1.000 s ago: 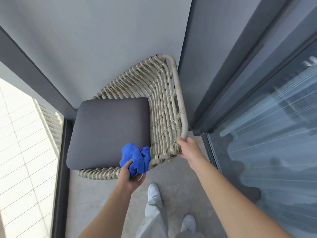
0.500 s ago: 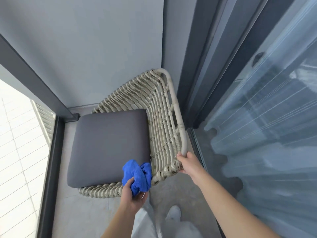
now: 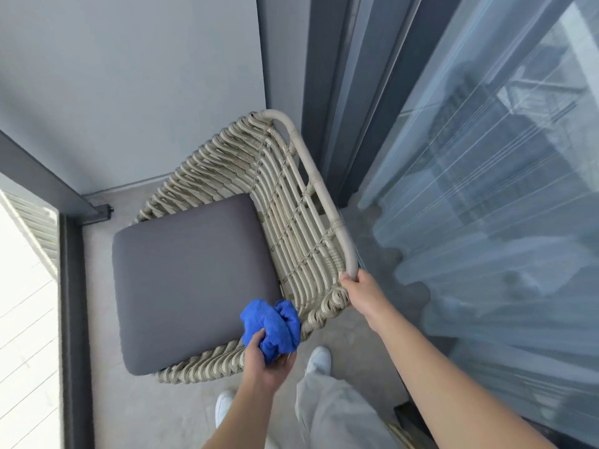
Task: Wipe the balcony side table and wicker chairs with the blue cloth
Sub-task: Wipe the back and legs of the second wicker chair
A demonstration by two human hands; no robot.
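Basically, head view: left hand (image 3: 267,362) gripped the bunched blue cloth (image 3: 271,325) at the wicker chair (image 3: 291,228) front corner; right hand (image 3: 359,291) clasped the armrest end. Best to brace there and wipe along the weave, rail included. Side table not visible.

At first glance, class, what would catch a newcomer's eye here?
The bright blue cloth, bunched in the left hand at the front corner of the grey cushion, stands out first. Next comes the wicker chair in the balcony corner, with the right hand gripping the end of its arm rail.
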